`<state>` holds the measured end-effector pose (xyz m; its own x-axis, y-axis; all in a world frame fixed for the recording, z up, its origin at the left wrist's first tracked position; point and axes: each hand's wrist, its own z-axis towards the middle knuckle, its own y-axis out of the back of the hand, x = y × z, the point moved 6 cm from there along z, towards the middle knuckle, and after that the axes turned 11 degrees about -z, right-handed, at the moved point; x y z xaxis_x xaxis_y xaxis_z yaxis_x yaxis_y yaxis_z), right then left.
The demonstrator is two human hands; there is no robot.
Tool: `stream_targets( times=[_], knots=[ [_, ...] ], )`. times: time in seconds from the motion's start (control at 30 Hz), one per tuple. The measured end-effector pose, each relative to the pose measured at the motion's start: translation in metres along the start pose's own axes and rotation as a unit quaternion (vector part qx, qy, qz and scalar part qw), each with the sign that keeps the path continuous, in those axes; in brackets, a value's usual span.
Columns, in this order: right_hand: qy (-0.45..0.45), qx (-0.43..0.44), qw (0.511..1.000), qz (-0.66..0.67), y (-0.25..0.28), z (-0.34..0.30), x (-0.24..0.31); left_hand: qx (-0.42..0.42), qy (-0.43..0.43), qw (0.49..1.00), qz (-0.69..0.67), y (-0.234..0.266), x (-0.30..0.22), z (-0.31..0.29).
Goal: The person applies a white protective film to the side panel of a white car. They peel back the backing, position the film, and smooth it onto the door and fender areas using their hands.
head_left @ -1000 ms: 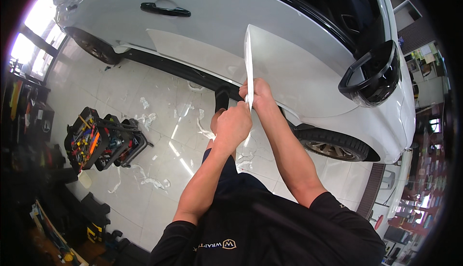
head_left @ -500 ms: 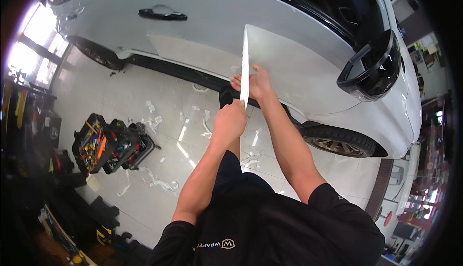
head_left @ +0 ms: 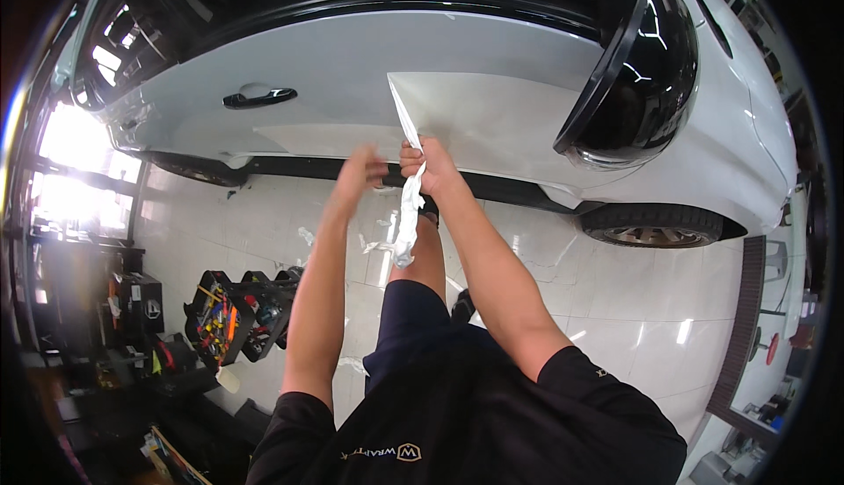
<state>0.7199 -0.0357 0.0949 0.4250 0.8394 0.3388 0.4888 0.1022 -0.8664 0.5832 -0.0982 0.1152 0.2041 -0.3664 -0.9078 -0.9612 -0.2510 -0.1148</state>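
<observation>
A strip of white vinyl film (head_left: 410,212) is peeled partway off the side of a white car (head_left: 334,63). Its upper end still joins the door panel along a slanting fold, while the lower end hangs bunched and twisted in front of my leg. My right hand (head_left: 428,165) is closed around the gathered film close to the door's lower edge. To the left of it, my left hand (head_left: 359,173) is off the film, near the dark sill, its fingers smeared by motion.
A black door mirror (head_left: 646,72) juts out at upper right, above the front wheel (head_left: 655,226). On the tiled floor (head_left: 615,291) at left stands an open toolbox (head_left: 220,318) full of tools. White film scraps lie near my legs. A black door handle (head_left: 259,97) is at left.
The wide peeled sheet is now gathered into a twisted bunch in my right hand. My left hand has let go of the film and moved left. The view has shifted.
</observation>
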Motion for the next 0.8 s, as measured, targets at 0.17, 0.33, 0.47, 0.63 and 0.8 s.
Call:
stream_targets(
  times=[0.17,0.33,0.47,0.63,0.8],
  knots=[
    [0.041,-0.052,0.998,0.021,0.005,-0.007,0.007,-0.04,0.059,0.94,0.333,-0.098,-0.098,0.047],
    [0.039,-0.016,0.999,0.03,-0.01,-0.004,-0.011,-0.082,0.013,0.932,0.352,-0.063,-0.048,0.112],
    [0.05,-0.064,0.996,0.023,0.005,-0.009,-0.002,-0.045,-0.072,0.871,0.483,-0.094,-0.064,0.092],
    [0.037,-0.065,0.997,-0.004,0.008,-0.013,-0.011,-0.04,-0.068,0.866,0.493,-0.093,-0.06,0.074],
    [0.043,-0.081,0.996,-0.023,0.008,-0.028,-0.019,-0.06,-0.131,0.822,0.551,-0.093,-0.047,0.069]
  ],
)
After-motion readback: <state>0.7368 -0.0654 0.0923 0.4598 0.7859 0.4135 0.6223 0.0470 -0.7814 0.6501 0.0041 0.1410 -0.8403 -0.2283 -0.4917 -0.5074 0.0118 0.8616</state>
